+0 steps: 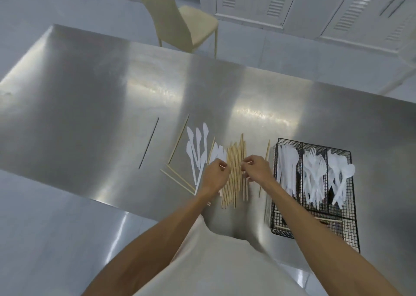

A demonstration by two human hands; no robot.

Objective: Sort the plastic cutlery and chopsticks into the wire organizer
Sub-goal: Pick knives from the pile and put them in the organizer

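Note:
A bundle of wooden chopsticks (235,167) lies side by side on the steel table (90,97). My left hand (215,176) sits at the bundle's left edge and pinches a chopstick end. My right hand (256,168) sits at its right edge, fingers curled, pinching another chopstick end. White plastic knives (198,149) lie fanned to the left. The black wire organizer (351,232) stands at the right with white knives (287,162), forks (314,171) and spoons (340,171) in three compartments; a chopstick lies in its front section.
Loose chopsticks (179,139) lie left of the knives and one (266,153) beside the organizer. A thin dark stick (149,143) lies farther left. A cream chair (180,14) stands beyond the table's far edge, with white cabinets (315,5) behind.

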